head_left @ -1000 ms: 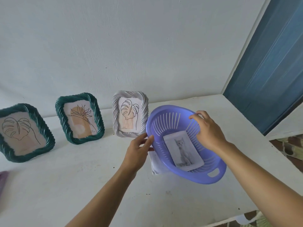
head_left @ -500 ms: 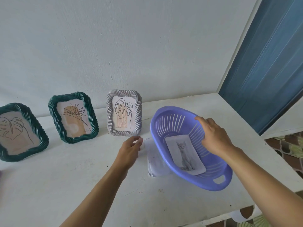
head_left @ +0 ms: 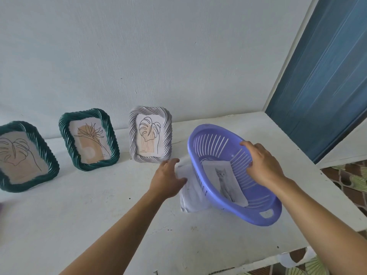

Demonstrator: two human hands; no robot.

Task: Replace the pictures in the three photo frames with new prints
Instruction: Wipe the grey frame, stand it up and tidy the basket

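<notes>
Three frames lean against the wall: a green one (head_left: pixel 25 155) at far left, a second green one (head_left: pixel 89 139), and a silver one (head_left: pixel 150 134), each holding a line-drawn plant picture. My right hand (head_left: pixel 262 163) grips the far rim of a tilted purple basket (head_left: pixel 264 215). A cat print (head_left: pixel 226 182) lies inside the basket. A stack of white prints (head_left: pixel 191 193) rests on the table just left of the basket. My left hand (head_left: pixel 166 178) lies on the stack's upper left corner, fingers pinching its edge.
The white table (head_left: pixel 79 225) ends at a front edge near me and a right edge by a blue door (head_left: pixel 325 76). A patterned floor (head_left: pixel 349 179) shows beyond the right edge. A small purple object (head_left: pixel 1 207) peeks in at the far left.
The basket has shifted right and tipped further, uncovering the stack of prints beside it. My left hand left the basket rim and dropped onto the stack.
</notes>
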